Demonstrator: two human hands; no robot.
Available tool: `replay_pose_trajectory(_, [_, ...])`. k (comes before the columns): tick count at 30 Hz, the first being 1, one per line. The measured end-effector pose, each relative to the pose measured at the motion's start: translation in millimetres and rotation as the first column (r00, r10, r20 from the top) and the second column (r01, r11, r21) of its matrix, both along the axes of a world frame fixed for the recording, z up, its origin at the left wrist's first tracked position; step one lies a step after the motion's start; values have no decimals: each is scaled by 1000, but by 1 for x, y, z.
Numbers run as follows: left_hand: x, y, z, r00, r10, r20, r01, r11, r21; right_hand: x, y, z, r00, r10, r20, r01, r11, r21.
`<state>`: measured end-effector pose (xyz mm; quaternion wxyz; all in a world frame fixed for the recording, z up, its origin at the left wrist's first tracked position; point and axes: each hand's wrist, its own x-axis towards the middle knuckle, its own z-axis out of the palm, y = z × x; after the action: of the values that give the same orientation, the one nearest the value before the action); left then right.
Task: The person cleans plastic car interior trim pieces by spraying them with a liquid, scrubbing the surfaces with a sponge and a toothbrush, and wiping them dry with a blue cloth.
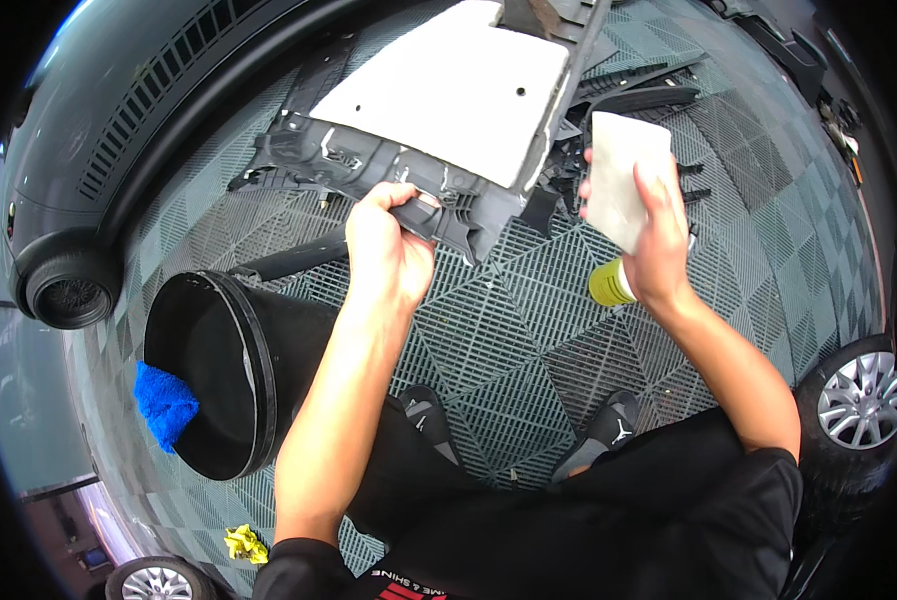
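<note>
My left hand [392,244] grips the lower edge of a dark plastic car trim panel [486,214], its thumb on top. A large white pad [448,90] with two small dark holes covers much of the panel, which is held tilted above the floor. To the right, my right hand [658,225] holds a flat off-white rectangular piece [625,176], with fingertips showing at its left edge and the thumb across its face. Just below that hand is a yellow-green cylindrical container [608,283], partly hidden by it.
At left a black bucket [261,375] lies on its side, a blue microfiber cloth [165,405] over its rim. More black trim parts [643,97] lie beyond the panel. A crumpled yellow item [244,544] is on the grated tile floor [493,322]. Cars stand around, one wheel [859,401] at right.
</note>
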<state>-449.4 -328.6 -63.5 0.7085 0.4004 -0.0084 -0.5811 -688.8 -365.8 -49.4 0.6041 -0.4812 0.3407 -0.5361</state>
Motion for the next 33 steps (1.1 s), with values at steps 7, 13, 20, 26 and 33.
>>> replay_pose_trajectory(7, [2, -1, 12, 975, 128, 181, -112, 989, -97, 6, 12, 2, 763, -204, -614, -369, 642, -672])
replay_pose_trajectory(13, [-6, 3, 21, 960, 128, 251, -111, 990, -82, 24, 21, 1, 753, -186, -631, -308, 748, -588])
replay_pose_trajectory(20, [2, 2, 19, 944, 125, 307, -99, 990, -97, 2, -19, 10, 704, -296, -645, -202, 788, -582])
replay_pose_trajectory(26, [1, -2, 15, 957, 61, 283, -53, 998, -35, 19, -6, 18, 483, -570, -665, -435, 503, -747])
replay_pose_trajectory(33, [-1, -1, 11, 956, 24, 293, -30, 999, 17, 14, -35, 25, 394, -706, -588, -359, 470, -806])
